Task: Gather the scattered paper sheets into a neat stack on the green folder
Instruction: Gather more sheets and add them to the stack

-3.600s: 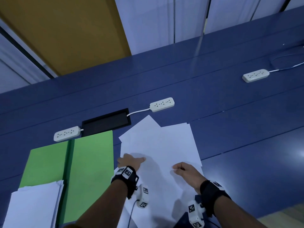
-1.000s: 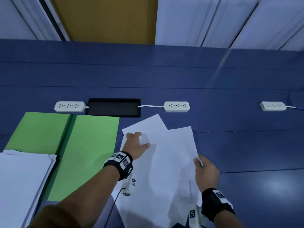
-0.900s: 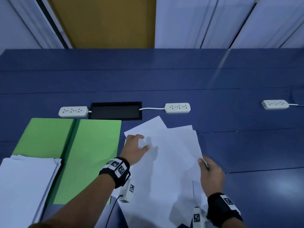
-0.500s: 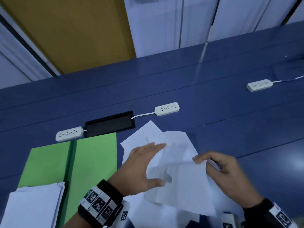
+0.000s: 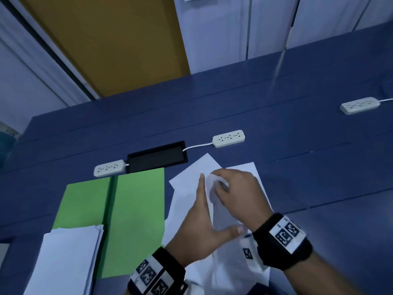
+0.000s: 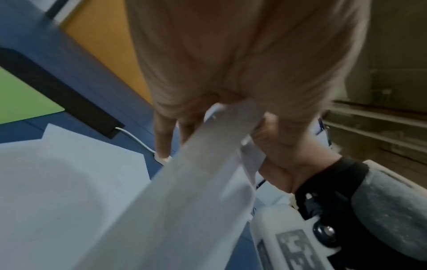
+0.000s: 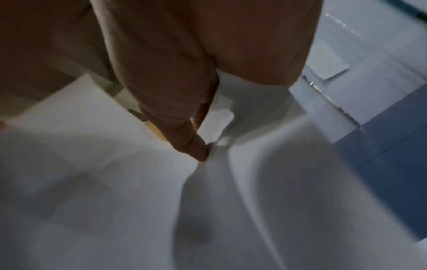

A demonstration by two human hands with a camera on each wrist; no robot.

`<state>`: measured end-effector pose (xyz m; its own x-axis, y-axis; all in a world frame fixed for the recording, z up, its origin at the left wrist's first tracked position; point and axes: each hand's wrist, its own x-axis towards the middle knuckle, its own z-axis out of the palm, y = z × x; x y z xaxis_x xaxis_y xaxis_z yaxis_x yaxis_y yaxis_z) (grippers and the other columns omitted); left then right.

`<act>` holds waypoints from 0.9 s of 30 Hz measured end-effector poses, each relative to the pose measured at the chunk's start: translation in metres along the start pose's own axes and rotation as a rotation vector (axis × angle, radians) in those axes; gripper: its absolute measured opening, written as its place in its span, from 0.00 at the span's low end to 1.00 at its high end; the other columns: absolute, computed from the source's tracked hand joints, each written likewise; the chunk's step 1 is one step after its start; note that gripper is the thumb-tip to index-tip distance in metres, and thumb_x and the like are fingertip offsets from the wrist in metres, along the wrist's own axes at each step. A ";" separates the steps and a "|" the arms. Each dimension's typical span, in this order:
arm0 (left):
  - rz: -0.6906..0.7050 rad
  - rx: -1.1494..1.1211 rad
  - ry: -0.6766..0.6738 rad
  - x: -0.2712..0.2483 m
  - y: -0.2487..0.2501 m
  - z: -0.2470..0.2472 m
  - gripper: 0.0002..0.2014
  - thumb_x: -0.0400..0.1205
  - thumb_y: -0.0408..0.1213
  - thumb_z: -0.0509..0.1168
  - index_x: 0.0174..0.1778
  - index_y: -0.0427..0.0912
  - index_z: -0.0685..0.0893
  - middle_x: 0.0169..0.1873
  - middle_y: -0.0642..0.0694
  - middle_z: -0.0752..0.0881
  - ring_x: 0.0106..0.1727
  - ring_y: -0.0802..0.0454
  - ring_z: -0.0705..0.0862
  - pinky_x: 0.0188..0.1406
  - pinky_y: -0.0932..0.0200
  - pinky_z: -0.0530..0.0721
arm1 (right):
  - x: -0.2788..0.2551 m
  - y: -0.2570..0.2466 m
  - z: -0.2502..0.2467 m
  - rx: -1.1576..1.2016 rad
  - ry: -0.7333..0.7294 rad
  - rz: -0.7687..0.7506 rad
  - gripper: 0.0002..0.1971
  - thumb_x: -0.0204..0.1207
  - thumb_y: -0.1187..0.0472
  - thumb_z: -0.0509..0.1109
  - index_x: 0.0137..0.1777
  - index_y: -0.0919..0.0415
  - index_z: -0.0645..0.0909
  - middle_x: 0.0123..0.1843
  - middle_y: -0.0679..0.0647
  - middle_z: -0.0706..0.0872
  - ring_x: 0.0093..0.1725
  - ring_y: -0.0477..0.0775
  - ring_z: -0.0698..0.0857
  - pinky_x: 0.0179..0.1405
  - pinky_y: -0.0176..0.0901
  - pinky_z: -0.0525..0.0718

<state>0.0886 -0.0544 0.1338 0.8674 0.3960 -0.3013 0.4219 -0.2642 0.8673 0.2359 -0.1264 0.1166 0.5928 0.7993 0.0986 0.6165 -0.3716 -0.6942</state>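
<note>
Both hands meet over the loose paper sheets (image 5: 187, 201) lying on the blue desk (image 5: 297, 167) just right of the open green folder (image 5: 136, 220). The left hand (image 5: 200, 226) has its fingers straight against a lifted, bent sheet (image 6: 184, 191), thumb spread beneath it. The right hand (image 5: 240, 192) curls its fingers over the top edge of that sheet, its grip clamped on the paper. A stack of sheets (image 5: 66, 262) already lies on the folder's left half, toward the desk's near edge. Behind the folder, a black cable hatch (image 5: 157, 156) sits between two white power strips (image 5: 109, 168) (image 5: 228, 138); a third (image 5: 359, 105) lies toward the far right.
</note>
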 end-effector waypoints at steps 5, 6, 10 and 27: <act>-0.047 0.231 0.496 -0.004 -0.026 -0.039 0.21 0.77 0.42 0.63 0.68 0.60 0.78 0.47 0.63 0.87 0.46 0.54 0.84 0.41 0.64 0.76 | 0.019 -0.004 0.017 0.509 -0.196 0.133 0.07 0.83 0.46 0.76 0.56 0.44 0.92 0.45 0.50 0.93 0.46 0.49 0.88 0.51 0.41 0.84; -0.079 0.250 0.540 -0.010 -0.033 -0.050 0.20 0.77 0.38 0.64 0.65 0.57 0.80 0.46 0.62 0.87 0.46 0.51 0.85 0.43 0.59 0.76 | 0.024 0.009 0.025 0.614 -0.190 0.221 0.10 0.83 0.43 0.75 0.54 0.46 0.92 0.47 0.54 0.93 0.47 0.52 0.89 0.52 0.45 0.85; -0.218 0.169 0.633 -0.045 -0.056 -0.085 0.19 0.78 0.25 0.65 0.56 0.54 0.85 0.43 0.57 0.91 0.45 0.46 0.89 0.45 0.47 0.88 | 0.036 0.081 0.070 0.288 -0.168 0.416 0.14 0.82 0.43 0.75 0.48 0.53 0.88 0.48 0.49 0.92 0.54 0.56 0.89 0.52 0.44 0.81; -0.117 -0.160 0.374 -0.103 -0.076 -0.122 0.22 0.84 0.18 0.65 0.49 0.55 0.90 0.45 0.49 0.94 0.46 0.55 0.92 0.46 0.63 0.87 | 0.023 0.093 0.129 -0.467 -0.416 0.188 0.08 0.87 0.60 0.62 0.58 0.45 0.77 0.51 0.45 0.88 0.53 0.55 0.87 0.53 0.50 0.68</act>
<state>-0.0644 0.0321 0.1473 0.6483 0.7147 -0.2626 0.4401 -0.0702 0.8952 0.2397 -0.0819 -0.0379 0.5203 0.7820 -0.3432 0.7376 -0.6141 -0.2807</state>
